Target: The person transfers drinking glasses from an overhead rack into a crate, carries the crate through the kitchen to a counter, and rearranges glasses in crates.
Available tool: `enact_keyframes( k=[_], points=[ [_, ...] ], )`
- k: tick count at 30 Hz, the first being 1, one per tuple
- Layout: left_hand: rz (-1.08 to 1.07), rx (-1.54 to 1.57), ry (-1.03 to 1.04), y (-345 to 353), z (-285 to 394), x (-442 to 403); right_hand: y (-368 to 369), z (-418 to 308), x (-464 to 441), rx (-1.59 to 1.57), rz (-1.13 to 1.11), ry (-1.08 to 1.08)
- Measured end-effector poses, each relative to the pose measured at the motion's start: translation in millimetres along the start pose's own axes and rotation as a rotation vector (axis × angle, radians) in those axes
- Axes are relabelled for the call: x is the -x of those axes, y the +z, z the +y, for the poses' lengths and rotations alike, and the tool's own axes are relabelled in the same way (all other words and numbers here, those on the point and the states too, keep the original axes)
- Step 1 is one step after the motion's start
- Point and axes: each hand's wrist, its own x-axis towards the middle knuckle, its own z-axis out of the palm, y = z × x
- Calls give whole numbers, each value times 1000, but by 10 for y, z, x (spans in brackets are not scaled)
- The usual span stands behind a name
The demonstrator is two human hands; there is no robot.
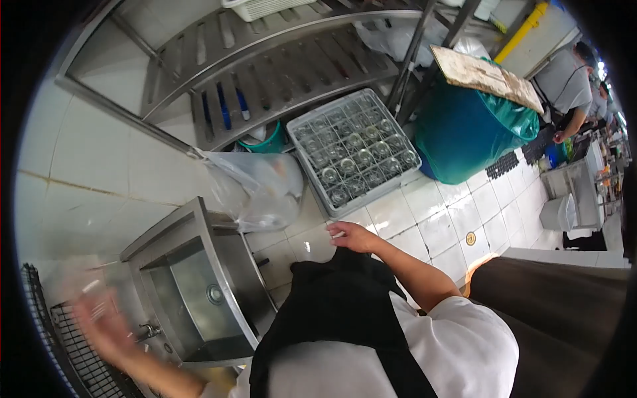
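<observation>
My left hand [103, 322] is at the lower left, beside the black wire rack [76, 335] and left of the steel sink [192, 292]. Motion smears it, and whitish streaks show near its fingers, too blurred to name. In front of my black apron [332, 298] is my right hand [350, 237], its fingers bent and close together. Whether anything is between them is too small to tell. Just beyond it, a grey rack [355, 149] of clear glasses rests on the tiled floor.
A plastic bag [259, 192] hangs beside the sink, below slatted steel shelves [285, 73]. A large blue bin [451, 132] carries a worn board [488, 76]. At the far right, a person [564, 83] stands near a counter. A floor drain [470, 238] lies among the tiles.
</observation>
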Motion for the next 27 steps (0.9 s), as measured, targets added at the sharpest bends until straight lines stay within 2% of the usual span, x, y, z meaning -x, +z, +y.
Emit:
enact_keyframes(
  k=[1, 3, 4, 6, 8, 10, 13, 16, 22, 25, 27],
  points=[
    [-111, 378, -247, 416, -481, 165, -33, -299, 73, -67, -59, -47],
    [-169, 914, -728, 1435, -1196, 592, -200, -790, 270, -206, -130, -121],
    [-116, 1027, -909, 1872, -1499, 894, -291, -958, 362, -285, -139, -149],
    [-114, 1033, -1228, 2534, -1679, 1327, -487, -903, 483, -445, -106, -195],
    [-230, 1041, -1394, 2939, -1744, 1626, -662, -738, 567, -600, -29, -231],
    [-388, 1009, -1476, 3228, -1773, 1801, -857, -653, 726, -809, 31, -256],
    [-749, 865, -1337, 3589, -1690, 1796, -1132, -489, 938, -991, 57, -239],
    [-1003, 797, -1248, 3878, -1712, 1734, -1377, -328, 977, -956, 59, -252],
    [-1084, 724, -1077, 4377, -1767, 1531, -1785, -502, 755, -764, 118, -235],
    [-1063, 745, -1087, 4551, -2076, 1530, -1942, -432, 549, -552, 217, -184],
    [-905, 698, -1184, 4691, -2231, 1462, -2059, -418, 459, -444, 304, -77]
  ],
)
